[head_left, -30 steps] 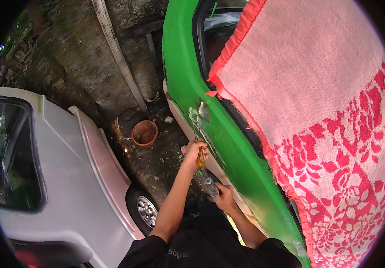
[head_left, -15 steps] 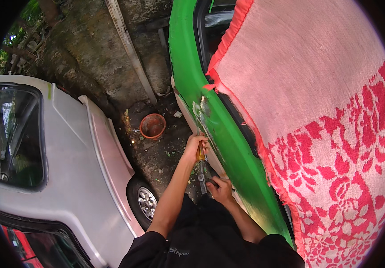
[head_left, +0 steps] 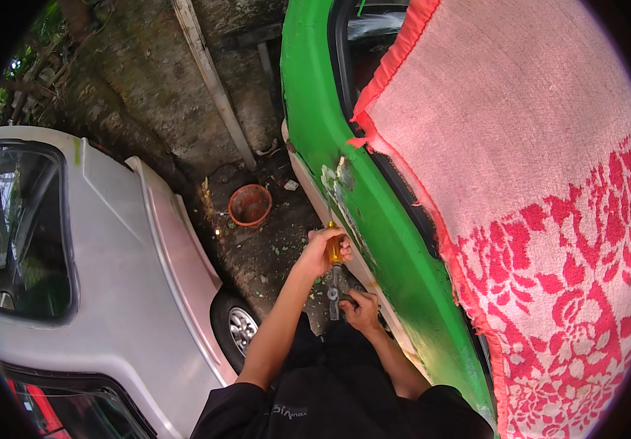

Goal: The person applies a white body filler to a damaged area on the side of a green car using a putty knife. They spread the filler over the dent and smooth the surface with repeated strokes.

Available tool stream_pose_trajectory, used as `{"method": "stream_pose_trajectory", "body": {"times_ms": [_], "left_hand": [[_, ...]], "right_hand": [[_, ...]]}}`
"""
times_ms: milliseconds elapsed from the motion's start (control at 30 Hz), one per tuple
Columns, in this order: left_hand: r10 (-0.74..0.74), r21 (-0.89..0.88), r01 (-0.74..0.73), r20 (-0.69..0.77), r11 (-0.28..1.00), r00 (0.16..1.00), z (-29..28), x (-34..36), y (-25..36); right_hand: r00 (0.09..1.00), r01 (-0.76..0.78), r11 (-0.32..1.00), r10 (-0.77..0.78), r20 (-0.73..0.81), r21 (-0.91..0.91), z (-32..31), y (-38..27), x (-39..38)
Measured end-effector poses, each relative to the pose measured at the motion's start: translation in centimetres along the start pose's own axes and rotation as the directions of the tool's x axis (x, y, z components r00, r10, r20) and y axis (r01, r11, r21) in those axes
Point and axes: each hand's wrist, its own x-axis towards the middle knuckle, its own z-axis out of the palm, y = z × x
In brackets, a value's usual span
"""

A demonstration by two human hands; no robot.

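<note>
My left hand (head_left: 324,250) is closed around the yellow handle of a screwdriver (head_left: 336,251). Its thin shaft points away from me, along the lower side of the green car body (head_left: 396,278), toward a patch of chipped, bare metal (head_left: 337,177). Whether the tip touches the panel is hard to tell. My right hand (head_left: 361,310) grips the short visible handle of a hammer (head_left: 334,294). The grey hammer head lies in line with the screwdriver, just behind the butt of its handle; I cannot tell if they touch.
A pink and red floral towel (head_left: 476,146) drapes over the green car's roof and windows. On my left stands a silver car (head_left: 125,241) with its wheel (head_left: 241,328) close by. An orange-brown pot (head_left: 249,205) sits on the littered ground; a wooden post (head_left: 213,80) leans against the wall.
The view has shifted slightly, with the green car and towel now farther right. My left hand has turned a little, showing more of the yellow handle. Both tools stay in hand.
</note>
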Motion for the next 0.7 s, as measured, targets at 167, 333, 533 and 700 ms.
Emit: {"method": "stream_pose_trajectory", "body": {"times_ms": [167, 333, 533, 700], "left_hand": [[0.066, 0.208, -0.044, -0.103, 0.977, 0.992, -0.9, -0.2, -0.6], [0.034, 0.215, -0.024, -0.046, 0.976, 0.998, -2.7, -0.3, -1.4], [0.076, 0.283, -0.057, -0.054, 0.958, 0.996, -2.8, 0.3, -1.8], [0.066, 0.318, -0.042, -0.065, 0.947, 0.996, -2.3, 0.0, -1.0]], "right_hand": [[0.999, -0.043, 0.999, 0.043, -0.022, 0.02, 0.3, 0.9, -0.7], [0.997, -0.079, 0.995, 0.078, 0.008, 0.061, 0.0, 2.1, -2.6], [0.998, 0.044, 0.996, -0.048, 0.051, 0.081, 0.0, 3.0, -3.1], [1.0, 0.03, 0.998, -0.03, 0.005, 0.053, 0.4, 3.5, -2.4]]}}
